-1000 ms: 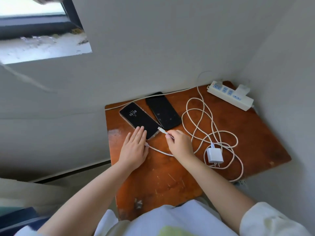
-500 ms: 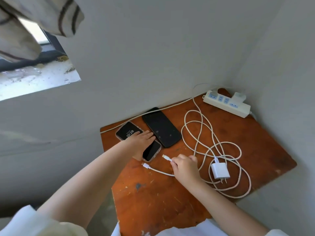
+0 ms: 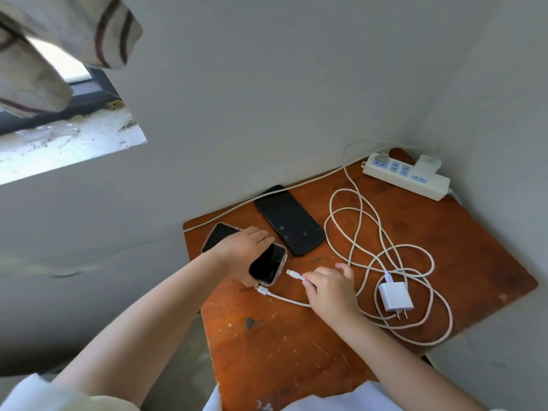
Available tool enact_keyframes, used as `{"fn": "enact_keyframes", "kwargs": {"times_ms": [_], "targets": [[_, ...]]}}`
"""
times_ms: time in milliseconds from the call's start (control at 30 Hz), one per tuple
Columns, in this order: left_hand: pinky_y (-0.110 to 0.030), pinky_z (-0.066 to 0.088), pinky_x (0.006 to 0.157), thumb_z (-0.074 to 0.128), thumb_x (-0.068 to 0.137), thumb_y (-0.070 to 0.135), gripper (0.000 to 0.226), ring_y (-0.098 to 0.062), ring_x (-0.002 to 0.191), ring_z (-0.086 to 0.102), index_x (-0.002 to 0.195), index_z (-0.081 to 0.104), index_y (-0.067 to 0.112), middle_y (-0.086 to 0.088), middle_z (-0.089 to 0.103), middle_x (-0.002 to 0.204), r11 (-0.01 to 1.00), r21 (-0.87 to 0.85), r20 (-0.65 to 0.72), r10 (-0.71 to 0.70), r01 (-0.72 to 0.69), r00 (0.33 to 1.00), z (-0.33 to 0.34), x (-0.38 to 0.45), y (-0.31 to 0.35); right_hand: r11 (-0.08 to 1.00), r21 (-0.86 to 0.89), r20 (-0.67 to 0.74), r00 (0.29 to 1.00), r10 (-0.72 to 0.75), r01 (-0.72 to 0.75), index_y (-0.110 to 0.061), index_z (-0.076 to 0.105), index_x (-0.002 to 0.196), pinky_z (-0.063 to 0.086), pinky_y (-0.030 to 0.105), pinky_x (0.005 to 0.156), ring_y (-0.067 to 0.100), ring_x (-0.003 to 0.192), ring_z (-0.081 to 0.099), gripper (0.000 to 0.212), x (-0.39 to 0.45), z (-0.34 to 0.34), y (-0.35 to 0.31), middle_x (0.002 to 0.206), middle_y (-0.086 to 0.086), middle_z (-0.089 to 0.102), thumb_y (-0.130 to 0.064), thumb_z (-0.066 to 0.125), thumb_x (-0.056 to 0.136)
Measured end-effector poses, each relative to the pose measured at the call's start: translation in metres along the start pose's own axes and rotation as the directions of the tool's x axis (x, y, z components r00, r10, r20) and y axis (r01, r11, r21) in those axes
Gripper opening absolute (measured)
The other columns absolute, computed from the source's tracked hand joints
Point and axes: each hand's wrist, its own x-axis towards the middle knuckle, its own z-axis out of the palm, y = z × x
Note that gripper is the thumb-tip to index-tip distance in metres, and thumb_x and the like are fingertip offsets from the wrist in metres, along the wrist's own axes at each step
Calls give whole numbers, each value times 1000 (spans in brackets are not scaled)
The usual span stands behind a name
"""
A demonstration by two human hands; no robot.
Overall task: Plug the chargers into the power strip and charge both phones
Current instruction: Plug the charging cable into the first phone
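Observation:
Two dark phones lie on a small brown wooden table [image 3: 462, 262]. My left hand [image 3: 240, 250] grips the left phone [image 3: 267, 266] across its middle; its screen is dark. The other phone [image 3: 289, 222] lies untouched to its right. My right hand [image 3: 329, 287] pinches a white cable connector [image 3: 294, 274] a short way from the left phone's lower end. A second connector [image 3: 262, 290] lies beside that same phone end. A white charger brick [image 3: 394, 298] lies unplugged among cable loops [image 3: 355, 232]. The white power strip [image 3: 406, 176] sits at the far right corner, one white adapter plugged in.
Grey walls close in behind and to the right of the table. A window sill [image 3: 59, 143] is at the upper left, with striped cloth [image 3: 59, 40] hanging in front. A thin white cord [image 3: 267, 195] runs along the table's back edge.
The left phone's lit screen has gone dark. My left hand moved from beside the phone onto it and grips it. My right hand with the connector stays close to the phone's lower end.

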Motion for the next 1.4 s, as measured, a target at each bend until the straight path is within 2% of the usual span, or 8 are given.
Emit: {"fn": "enact_keyframes", "kwargs": {"times_ms": [133,267,367,633,733,867,1033,1400], "targets": [[-31,20,116,67,77,42,90,-24,142,17,146,15,14,-7,22,154,995,-91,-83,-38,30,996,-2,-12,1,999,-14,-106,994,-36,35,-14,76,66,52,43,68,11,52,67,21,-3,-4,-3,56,-1,72,-9,89,51],[-30,21,115,66,77,45,89,-23,141,17,145,17,15,-6,23,154,994,-110,-105,-27,15,994,-2,-19,6,999,16,-174,984,-26,29,-14,76,65,45,36,67,13,51,66,22,-3,-7,-5,55,0,71,-8,89,49],[-29,20,115,65,78,45,89,-23,142,16,145,16,16,-5,23,154,994,-112,-102,-15,4,995,-2,-22,9,1000,19,-188,982,-16,20,-14,76,64,36,31,66,13,49,65,23,-2,-10,-3,54,0,71,-8,90,47],[-30,23,115,67,77,45,88,-22,141,18,145,17,17,-4,24,153,992,-127,-102,-30,17,994,-2,-21,14,999,-14,-220,974,-51,49,-13,76,64,34,30,66,15,47,64,22,-5,-10,-1,53,1,70,-8,90,47],[-30,23,115,67,76,45,89,-23,141,18,145,18,15,-5,25,153,993,-113,-106,-32,20,994,-2,-20,15,997,-18,-214,974,-72,69,-13,76,63,37,30,65,14,47,64,22,-6,-8,-3,53,1,70,-9,90,47],[-30,24,114,67,76,46,90,-23,140,20,145,18,14,-6,26,152,996,-93,-100,-20,11,995,-1,-18,16,997,-29,-217,973,-76,71,-14,76,62,50,36,61,12,47,64,22,-6,-5,-2,52,0,70,-9,90,46],[-30,24,114,67,76,46,89,-23,140,19,145,18,14,-6,26,152,996,-84,-108,-6,-4,994,-2,-19,19,997,-44,-231,970,-70,62,-15,76,61,51,40,59,14,49,64,22,-3,-8,1,53,-1,70,-9,90,46],[-30,22,114,68,76,45,91,-23,140,18,145,17,13,-6,24,153,996,-94,-115,-12,1,993,-4,-21,23,996,-47,-243,966,-86,76,-15,75,59,51,38,61,14,50,63,22,-5,-8,-3,52,-1,69,-7,90,45]]}}
